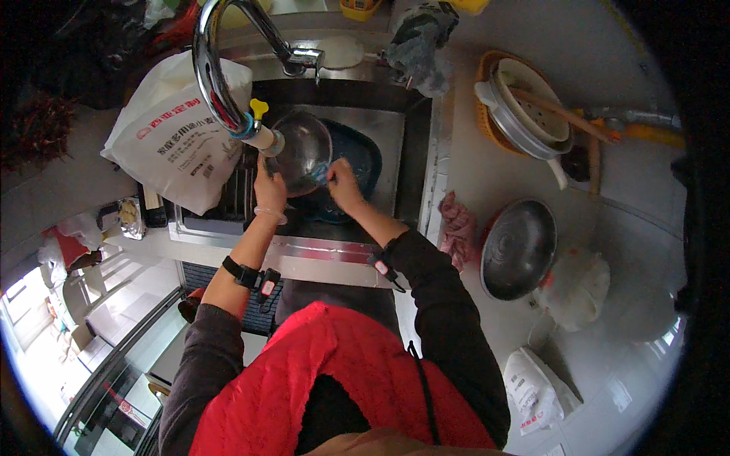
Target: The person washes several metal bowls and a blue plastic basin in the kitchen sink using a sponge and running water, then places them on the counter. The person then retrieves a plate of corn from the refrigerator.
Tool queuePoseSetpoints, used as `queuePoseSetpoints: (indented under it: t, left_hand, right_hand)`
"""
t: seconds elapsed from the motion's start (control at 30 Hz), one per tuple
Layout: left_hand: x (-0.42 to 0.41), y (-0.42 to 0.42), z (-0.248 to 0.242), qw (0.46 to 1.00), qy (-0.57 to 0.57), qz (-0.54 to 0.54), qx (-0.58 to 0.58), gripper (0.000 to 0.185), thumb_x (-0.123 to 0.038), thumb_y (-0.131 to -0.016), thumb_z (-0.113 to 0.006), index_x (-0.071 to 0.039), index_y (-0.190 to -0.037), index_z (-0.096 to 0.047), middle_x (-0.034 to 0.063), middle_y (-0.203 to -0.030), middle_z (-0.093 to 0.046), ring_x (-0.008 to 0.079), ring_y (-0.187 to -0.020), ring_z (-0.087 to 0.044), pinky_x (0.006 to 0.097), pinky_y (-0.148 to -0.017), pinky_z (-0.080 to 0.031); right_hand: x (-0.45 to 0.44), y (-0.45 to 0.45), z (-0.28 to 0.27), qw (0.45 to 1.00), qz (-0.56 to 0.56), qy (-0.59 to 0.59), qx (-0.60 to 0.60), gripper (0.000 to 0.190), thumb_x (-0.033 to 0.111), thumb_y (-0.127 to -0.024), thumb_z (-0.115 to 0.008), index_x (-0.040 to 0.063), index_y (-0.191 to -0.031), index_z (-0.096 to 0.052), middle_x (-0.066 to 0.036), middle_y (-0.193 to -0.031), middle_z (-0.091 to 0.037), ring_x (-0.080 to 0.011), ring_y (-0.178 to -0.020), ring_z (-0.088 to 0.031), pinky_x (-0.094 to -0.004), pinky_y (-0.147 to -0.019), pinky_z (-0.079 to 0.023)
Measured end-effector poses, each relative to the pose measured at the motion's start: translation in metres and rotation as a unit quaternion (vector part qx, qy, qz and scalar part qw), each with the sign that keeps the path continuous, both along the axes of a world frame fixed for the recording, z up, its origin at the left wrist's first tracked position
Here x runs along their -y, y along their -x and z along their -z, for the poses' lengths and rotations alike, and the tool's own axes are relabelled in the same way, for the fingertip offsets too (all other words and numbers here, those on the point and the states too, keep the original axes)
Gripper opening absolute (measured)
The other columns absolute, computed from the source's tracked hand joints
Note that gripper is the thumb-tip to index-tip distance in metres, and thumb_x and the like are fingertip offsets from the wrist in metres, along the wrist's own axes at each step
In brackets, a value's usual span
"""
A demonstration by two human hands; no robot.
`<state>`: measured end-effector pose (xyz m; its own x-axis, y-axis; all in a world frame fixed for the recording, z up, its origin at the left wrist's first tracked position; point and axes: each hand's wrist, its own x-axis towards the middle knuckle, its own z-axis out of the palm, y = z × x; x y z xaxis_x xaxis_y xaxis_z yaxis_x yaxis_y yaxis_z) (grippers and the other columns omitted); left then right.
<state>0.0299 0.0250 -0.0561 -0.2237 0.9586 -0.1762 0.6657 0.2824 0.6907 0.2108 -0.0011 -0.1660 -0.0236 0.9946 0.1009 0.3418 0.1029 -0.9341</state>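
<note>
Over the sink (402,171) a round metal bowl (301,149) is tilted, its hollow side showing. My left hand (271,191) grips the bowl's left rim, below the tap's nozzle. My right hand (344,181) is closed on a light-blue cloth or scrubber (320,172) at the bowl's lower right inside. Beneath the bowl a dark blue plastic basin (365,154) rests in the sink. The chrome gooseneck tap (212,74) carries a nozzle with a yellow lever (259,106); no running water can be made out.
A large white printed sack (182,137) stands at the sink's left. On the right counter lie a pinkish cloth (456,228), a dark frying pan (518,249), and a wicker basket (486,65) with a strainer and pot. A grey plastic bag (422,51) hangs behind the sink.
</note>
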Motion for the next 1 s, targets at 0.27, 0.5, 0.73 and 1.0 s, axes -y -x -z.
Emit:
queuePoseSetpoints:
  t: [0.27,0.5,0.73,1.0]
  left_hand:
    - [0.001,0.012,-0.006,0.971,0.02,-0.13,0.2,0.04,-0.003,-0.083,-0.053,-0.004,-0.123,-0.048,0.02,-0.1,-0.065,0.0362,-0.082,-0.068,0.0377,-0.052,-0.056]
    - [0.029,0.08,0.147,0.742,0.402,-0.226,0.487,0.021,-0.008,-0.09,-0.055,-0.001,-0.109,-0.054,0.0151,-0.078,-0.063,0.0158,-0.045,-0.053,0.0207,-0.037,-0.045]
    - [0.003,0.053,0.123,0.579,0.433,-0.318,0.614,0.023,-0.01,-0.096,-0.039,-0.003,-0.109,-0.057,0.0133,-0.096,-0.066,0.0153,-0.059,-0.057,0.0234,-0.05,-0.052]
    - [0.015,0.0,0.088,0.619,0.355,-0.258,0.651,0.019,-0.016,-0.097,-0.048,-0.011,-0.112,-0.058,0.0091,-0.107,-0.064,0.021,-0.079,-0.065,0.0327,-0.068,-0.057]
  right_hand:
    - [-0.021,-0.023,0.004,0.92,-0.09,0.166,0.344,0.056,0.004,-0.074,-0.067,0.001,-0.127,-0.049,-0.02,-0.134,-0.046,-0.0441,-0.125,-0.039,-0.0508,-0.104,-0.034]
    - [-0.013,-0.009,0.022,0.889,-0.235,0.176,0.351,0.045,0.014,-0.079,-0.059,0.006,-0.124,-0.056,-0.016,-0.13,-0.053,-0.0325,-0.121,-0.049,-0.046,-0.098,-0.042]
    - [0.009,-0.009,-0.082,0.984,-0.086,0.068,0.138,0.032,0.004,-0.072,-0.058,-0.003,-0.104,-0.059,-0.022,-0.104,-0.058,-0.0389,-0.103,-0.054,-0.0417,-0.093,-0.045]
    - [0.001,0.019,-0.105,0.96,-0.044,-0.213,0.175,0.037,0.003,-0.073,-0.062,0.002,-0.109,-0.055,-0.017,-0.122,-0.049,-0.0374,-0.117,-0.045,-0.0439,-0.101,-0.039]
